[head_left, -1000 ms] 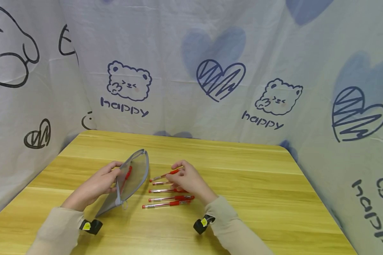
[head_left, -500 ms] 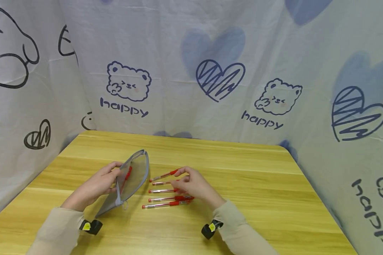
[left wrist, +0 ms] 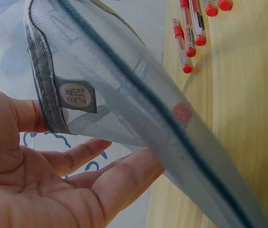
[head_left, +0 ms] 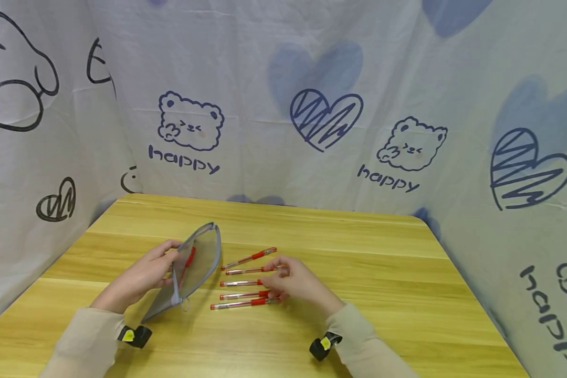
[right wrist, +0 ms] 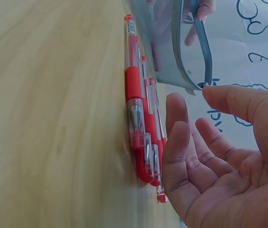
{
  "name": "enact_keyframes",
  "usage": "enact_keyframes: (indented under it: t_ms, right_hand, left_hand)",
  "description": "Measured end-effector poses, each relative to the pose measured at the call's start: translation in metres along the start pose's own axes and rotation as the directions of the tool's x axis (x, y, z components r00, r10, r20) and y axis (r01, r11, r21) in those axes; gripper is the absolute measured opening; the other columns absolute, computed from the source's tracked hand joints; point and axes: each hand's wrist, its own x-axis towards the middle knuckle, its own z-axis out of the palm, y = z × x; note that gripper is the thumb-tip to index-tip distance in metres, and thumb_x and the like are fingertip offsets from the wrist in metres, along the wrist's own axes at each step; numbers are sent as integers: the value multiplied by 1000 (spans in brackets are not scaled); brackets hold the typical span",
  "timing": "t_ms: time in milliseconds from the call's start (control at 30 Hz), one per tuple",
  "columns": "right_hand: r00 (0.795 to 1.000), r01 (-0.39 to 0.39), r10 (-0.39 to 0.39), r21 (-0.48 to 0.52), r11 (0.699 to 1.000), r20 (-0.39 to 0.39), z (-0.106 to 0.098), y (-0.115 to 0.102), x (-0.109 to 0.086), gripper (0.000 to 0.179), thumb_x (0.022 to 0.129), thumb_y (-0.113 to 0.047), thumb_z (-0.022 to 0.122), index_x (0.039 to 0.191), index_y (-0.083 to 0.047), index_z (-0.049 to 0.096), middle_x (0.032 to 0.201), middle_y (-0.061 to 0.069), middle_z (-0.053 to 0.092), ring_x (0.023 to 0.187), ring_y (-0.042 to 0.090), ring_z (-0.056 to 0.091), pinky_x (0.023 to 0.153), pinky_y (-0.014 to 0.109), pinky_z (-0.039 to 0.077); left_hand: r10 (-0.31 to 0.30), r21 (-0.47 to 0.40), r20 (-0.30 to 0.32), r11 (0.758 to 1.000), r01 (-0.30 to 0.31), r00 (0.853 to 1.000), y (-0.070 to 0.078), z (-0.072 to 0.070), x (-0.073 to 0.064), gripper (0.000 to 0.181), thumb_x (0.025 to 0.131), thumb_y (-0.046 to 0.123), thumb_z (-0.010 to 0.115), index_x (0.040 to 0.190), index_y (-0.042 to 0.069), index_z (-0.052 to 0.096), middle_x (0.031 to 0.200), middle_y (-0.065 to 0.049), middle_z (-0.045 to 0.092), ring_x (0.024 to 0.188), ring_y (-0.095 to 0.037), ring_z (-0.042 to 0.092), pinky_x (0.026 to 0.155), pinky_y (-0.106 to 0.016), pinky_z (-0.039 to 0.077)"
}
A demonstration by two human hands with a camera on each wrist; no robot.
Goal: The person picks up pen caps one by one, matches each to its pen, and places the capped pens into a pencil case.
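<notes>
My left hand (head_left: pixel 146 270) grips a grey mesh zipper pouch (head_left: pixel 202 270) by its side, with the thumb at the zipper edge. The pouch stands tilted with its mouth spread towards the right. Through the mesh shows one red pen (head_left: pixel 187 261) inside. To the right lie several red gel pens (head_left: pixel 249 259) in a rough row, caps and grips red, barrels clear. Above their right ends hovers my right hand (head_left: pixel 297 281), fingers loosely bent. In the right wrist view nothing sits between its thumb and fingers, and the nearest pen (right wrist: pixel 134 88) lies just beside them.
A light wood-grain table (head_left: pixel 382 294) carries everything. Around its back and sides hangs a white curtain (head_left: pixel 264 68) printed with bears and hearts. Black wrist cameras (head_left: pixel 135 336) are strapped at both sleeves.
The right hand has moved right and towards the near side along the row, uncovering the farthest pen. The left hand and pouch have stayed in place.
</notes>
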Motion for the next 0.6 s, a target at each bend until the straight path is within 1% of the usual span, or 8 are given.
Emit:
enact_keyframes:
  t_ms: [167,400,600]
  right_hand:
    - [1000,14,-14,-10,1000,15,-2,3,-5,36,104,-20,72,131,3,62,96,19,76,75,18,75,66,33,59]
    - [1000,-16,16,-26,1000,22,-3,8,-7,32,104,-20,72,128,1,64,94,16,78,73,15,74,63,30,57]
    - [999,-11,12,-34,999,39,-3,12,-7,29,104,-18,72,126,1,66,94,17,77,73,15,73,62,31,58]
  left_hand:
    - [0,-4,2,1000,0,1000,-1,0,0,51,115,22,26,160,0,29,164,-30,35,153,-53,37,111,-62,50]
    - [1,-4,-4,1000,-1,1000,-1,0,1,51,115,23,26,160,1,30,163,-29,36,150,-50,40,109,-59,52]
    - [-5,-7,-7,1000,4,1000,-1,0,1,50,115,23,26,160,1,30,160,-28,38,149,-48,41,110,-59,52]
